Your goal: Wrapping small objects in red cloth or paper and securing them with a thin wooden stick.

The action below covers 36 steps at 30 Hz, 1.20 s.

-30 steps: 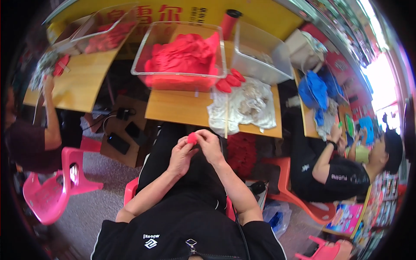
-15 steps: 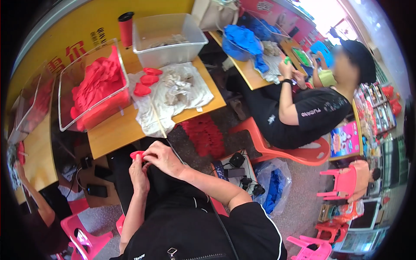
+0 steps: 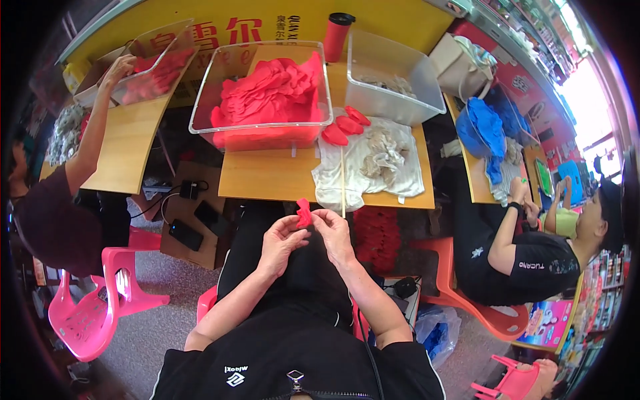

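Note:
A small red piece of soft fabric-like material (image 3: 304, 212) is pinched between my hands, above my lap and in front of the table edge. My left hand (image 3: 280, 245) grips its left side between thumb and fingers. On its right side, the fingertips of my right hand (image 3: 334, 235) close on it. Just beyond, a white cloth (image 3: 333, 175) lies on the wooden table (image 3: 267, 177), with a thin pale stick (image 3: 343, 180) across it. Three red shaped pieces (image 3: 349, 125) and a crumpled greyish-beige heap (image 3: 385, 157) rest on the cloth.
A clear bin (image 3: 327, 107) full of red pieces stands behind; right of it are a red tumbler (image 3: 337, 37) and another clear bin (image 3: 400, 100). One person (image 3: 60, 213) sits left; another (image 3: 533, 260) sits right near blue material (image 3: 483, 127). Phones (image 3: 187, 235) lie on cardboard below.
The view has swung left, bringing the left-hand person into fuller sight. My right hand no longer covers my left fingertips; both hands now hold the red piece from opposite sides, and more of it shows.

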Tool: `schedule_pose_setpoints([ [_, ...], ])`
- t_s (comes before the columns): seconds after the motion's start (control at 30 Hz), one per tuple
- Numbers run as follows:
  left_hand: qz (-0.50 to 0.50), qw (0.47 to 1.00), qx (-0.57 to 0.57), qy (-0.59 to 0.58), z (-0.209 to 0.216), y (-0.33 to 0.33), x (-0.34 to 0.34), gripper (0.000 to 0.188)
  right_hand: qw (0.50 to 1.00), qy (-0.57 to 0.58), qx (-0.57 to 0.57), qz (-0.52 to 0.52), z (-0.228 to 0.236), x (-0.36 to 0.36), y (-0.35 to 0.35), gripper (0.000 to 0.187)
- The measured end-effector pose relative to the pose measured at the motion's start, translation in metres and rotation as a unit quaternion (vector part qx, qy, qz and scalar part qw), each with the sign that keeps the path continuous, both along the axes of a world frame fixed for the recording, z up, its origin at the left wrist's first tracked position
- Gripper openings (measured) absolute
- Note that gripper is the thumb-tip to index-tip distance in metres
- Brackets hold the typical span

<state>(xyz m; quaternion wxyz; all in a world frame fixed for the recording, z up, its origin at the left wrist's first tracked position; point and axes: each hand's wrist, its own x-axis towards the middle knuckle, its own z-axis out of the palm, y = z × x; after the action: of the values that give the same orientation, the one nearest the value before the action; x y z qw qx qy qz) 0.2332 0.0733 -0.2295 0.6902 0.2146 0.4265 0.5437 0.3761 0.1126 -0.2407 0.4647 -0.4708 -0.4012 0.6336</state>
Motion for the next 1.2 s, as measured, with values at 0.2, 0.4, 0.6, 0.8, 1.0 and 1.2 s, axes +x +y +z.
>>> schedule_pose_setpoints([
  [0.2, 0.007, 0.974, -0.098, -0.202, 0.0, 0.01, -0.014, 0.02, 1.0, 0.017, -0.004, -0.009, 0.002, -0.004, 0.002, 0.013],
  [0.4, -0.013, 0.968, -0.109, -0.224, -0.012, 0.01, -0.02, 0.018, 1.0, -0.003, 0.005, 0.031, -0.001, -0.009, 0.001, 0.013],
  [0.6, -0.048, 0.931, -0.126, -0.338, -0.019, 0.012, -0.026, 0.022, 0.995, -0.069, 0.038, 0.062, -0.001, -0.015, -0.001, 0.013],
  [0.8, -0.056, 0.953, -0.137, -0.263, -0.009, 0.013, -0.032, 0.016, 0.973, -0.199, 0.089, 0.074, 0.005, -0.012, -0.002, 0.014],
  [1.0, 0.009, 0.988, -0.099, -0.119, -0.014, 0.012, -0.023, 0.009, 0.938, -0.302, 0.154, 0.073, 0.015, -0.022, -0.009, 0.012],
  [1.2, 0.074, 0.996, 0.0, 0.054, -0.009, 0.006, -0.016, 0.03, 0.915, -0.337, 0.213, 0.06, 0.028, -0.027, -0.015, 0.008],
])
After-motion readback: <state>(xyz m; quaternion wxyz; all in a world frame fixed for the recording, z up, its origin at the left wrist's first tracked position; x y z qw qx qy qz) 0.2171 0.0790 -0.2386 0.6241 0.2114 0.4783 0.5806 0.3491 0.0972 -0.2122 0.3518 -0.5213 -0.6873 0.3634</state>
